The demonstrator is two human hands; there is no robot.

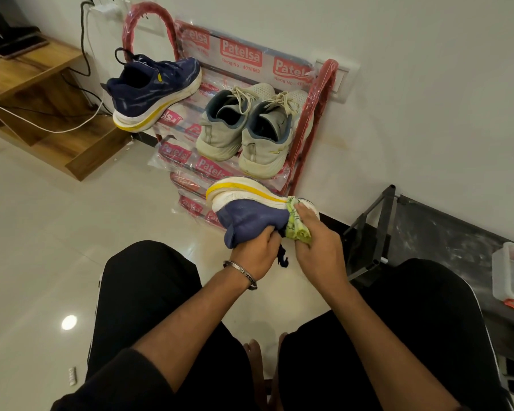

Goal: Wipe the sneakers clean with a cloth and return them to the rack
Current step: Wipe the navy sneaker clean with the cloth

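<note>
Between the person's knees, above the pale tiled floor (pixel 42 232), both hands work on one navy sneaker (pixel 250 216) held sole-up, its white and yellow midsole turned toward the rack. The left hand (pixel 257 243) is closed around the soft collar and heel end of the upper, thumb and fingers gripping the fabric; a metal bangle (pixel 244 274) sits on that wrist. The right hand (pixel 315 232) is bunched around a green-and-white cloth (pixel 297 223), pressing it against the shoe's side near the midsole, with one finger extended over the cloth onto the sole edge.

Judging by its look, the sneaker should be light, with a springy foam sole and a mesh upper that gives under the fingers. Holding it by the collar lets it twist, so a firmer hold probably comes from a hand inside the shoe or around the stiffer heel. The cloth is limp and needs to stay wadded to scrub. A dangling lace end (pixel 282 256) could snag.

Just beyond, the red shoe rack (pixel 309 129), wrapped in printed plastic, stands against the wall. A pair of pale grey sneakers (pixel 244 134) rests on its upper shelf, heels outward. Farther left, the matching navy sneaker (pixel 152 90) perches on the rack's corner, its heel overhanging the edge, so it looks liable to tip.
</note>
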